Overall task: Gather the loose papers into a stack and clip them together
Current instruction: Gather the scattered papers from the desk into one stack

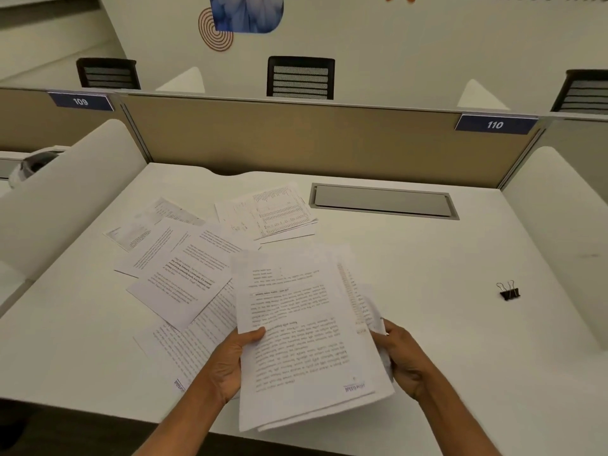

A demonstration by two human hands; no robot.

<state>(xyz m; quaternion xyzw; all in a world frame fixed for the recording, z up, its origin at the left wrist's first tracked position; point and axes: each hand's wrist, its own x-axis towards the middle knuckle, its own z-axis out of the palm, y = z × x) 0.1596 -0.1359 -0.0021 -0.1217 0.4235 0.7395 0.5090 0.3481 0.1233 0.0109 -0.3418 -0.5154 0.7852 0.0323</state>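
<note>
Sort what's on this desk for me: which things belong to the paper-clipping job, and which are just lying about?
Belongs to the job:
- held stack of papers, in the grip of left hand and right hand
- loose sheets on the desk
- sheets at the back
- binder clip, lying apart to the right

Just lying about:
- cable hatch
- desk number plates
- chairs behind the partition
</note>
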